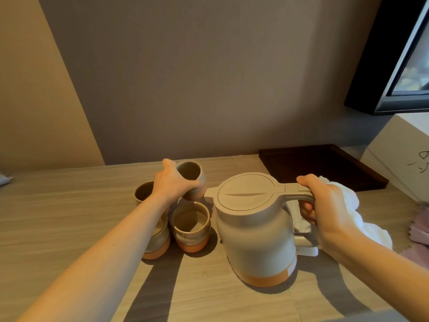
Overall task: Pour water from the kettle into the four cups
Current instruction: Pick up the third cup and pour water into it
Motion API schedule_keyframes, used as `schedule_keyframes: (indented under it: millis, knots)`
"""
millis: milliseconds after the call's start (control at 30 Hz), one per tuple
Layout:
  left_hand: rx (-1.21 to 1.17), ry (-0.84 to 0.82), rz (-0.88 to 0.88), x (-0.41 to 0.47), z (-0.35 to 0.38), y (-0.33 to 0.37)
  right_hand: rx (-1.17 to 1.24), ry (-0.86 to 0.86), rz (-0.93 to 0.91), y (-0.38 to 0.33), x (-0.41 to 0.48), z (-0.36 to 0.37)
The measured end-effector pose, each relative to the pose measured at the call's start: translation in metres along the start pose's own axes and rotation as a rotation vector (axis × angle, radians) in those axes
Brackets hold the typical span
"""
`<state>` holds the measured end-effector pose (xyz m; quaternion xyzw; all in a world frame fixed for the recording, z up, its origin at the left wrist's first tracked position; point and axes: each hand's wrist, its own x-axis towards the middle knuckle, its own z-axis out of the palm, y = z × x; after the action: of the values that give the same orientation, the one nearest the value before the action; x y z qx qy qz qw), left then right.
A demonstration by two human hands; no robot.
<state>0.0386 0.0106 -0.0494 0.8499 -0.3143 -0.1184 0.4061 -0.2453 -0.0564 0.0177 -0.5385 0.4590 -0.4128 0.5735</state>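
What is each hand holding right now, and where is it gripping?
The left hand grips a tilted cup around its side. The right hand holds the kettle by its handle.

The counter [69, 217] lies bare from 7 to 10 o'clock of the kettle [257, 228], and again along the near edge at 6 o'clock; a hand could pass freely there. At 9 o'clock four cups crowd together: the near right cup [191, 226] stands just beside the kettle's body with only a narrow gap, the near left cup [157, 238] touches or nearly touches it, the far left cup [142, 192] sits behind. The left hand [174, 182] grips the raised cup [191, 178] above them, its forearm barring the way in from 7 o'clock. At 3 o'clock the right hand [325, 212] fills the handle, with a white cloth [362, 219] behind. A dark tray [325, 166] blocks 1 o'clock; a white box [399, 163] closes 2 o'clock.
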Motion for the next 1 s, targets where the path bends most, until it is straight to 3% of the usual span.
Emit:
schedule_keyframes:
  millis: [333,1000]
  knots:
    - [-0.462,0.190,0.104,-0.033,-0.040,0.024,-0.022,-0.038,0.000,-0.001,-0.014,0.001]
    - [-0.549,0.198,0.022,-0.196,-0.057,-0.038,-0.018,-0.163,-0.021,0.001,-0.065,-0.013]
